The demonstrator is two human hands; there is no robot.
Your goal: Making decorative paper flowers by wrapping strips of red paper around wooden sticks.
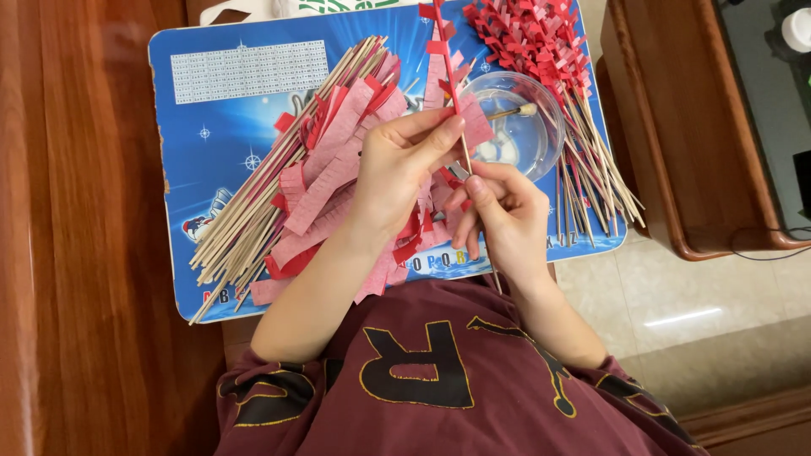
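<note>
The right hand pinched the stick low down; the left hand pinched its red fringe just above. The stick's top ran out of view, its lower end hidden behind fingers.

Setting: a room in a home, used for hand craft work. Evidence:

1. Glossy reddish-brown wooden flooring or panelling fills the left side.
2. Pale polished floor tiles show at lower right.
3. A varnished brown wooden furniture piece with a raised rim stands at the right, with a dark cable trailing over its edge.
4. The worktop is a small blue printed children's board with cartoon pictures and alphabet letters, worn at the left edge.
5. The worktop carries loose piles of plain bamboo sticks, fringed pink and red paper strips and a clear round plastic bowl, not industrial equipment.
</note>
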